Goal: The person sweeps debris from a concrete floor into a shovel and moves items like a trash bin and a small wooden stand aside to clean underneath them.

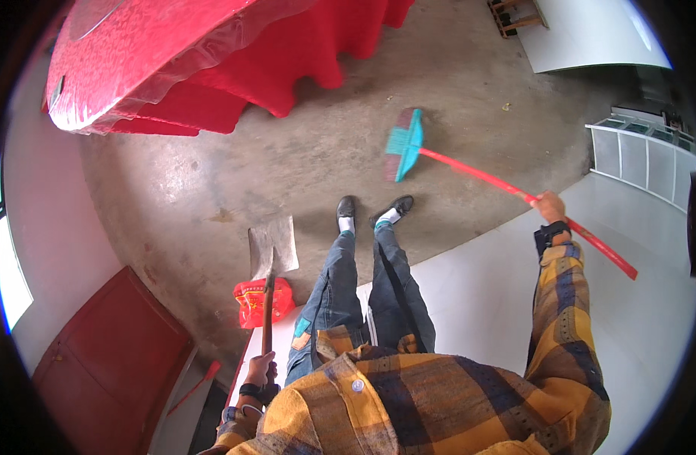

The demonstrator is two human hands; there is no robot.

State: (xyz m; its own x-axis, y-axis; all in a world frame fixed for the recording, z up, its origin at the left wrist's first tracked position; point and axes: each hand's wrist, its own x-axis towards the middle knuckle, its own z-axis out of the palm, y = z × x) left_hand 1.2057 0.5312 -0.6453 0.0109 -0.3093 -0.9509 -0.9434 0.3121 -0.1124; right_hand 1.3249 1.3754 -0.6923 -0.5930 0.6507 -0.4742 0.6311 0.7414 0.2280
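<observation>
My left hand [261, 368] grips the wooden handle of a flat metal shovel [273, 244], whose blade lies on the concrete floor left of my feet. A red plastic bag with writing [280, 302] is behind the shovel's shaft, just below the blade. My right hand [550, 207] is closed around the red handle of a broom [407, 146], out to the right. The broom's head is teal with teal and dark reddish bristles, and it is above my feet in the view, slightly blurred. Small bits of debris [506, 106] lie on the floor beyond it.
A table with a red cloth and clear plastic cover [154, 62] stands at the upper left. A dark red door [109, 352] is at the lower left. White shelving with glass panels [638, 149] stands at the right. A wooden stool [516, 21] is at the top right.
</observation>
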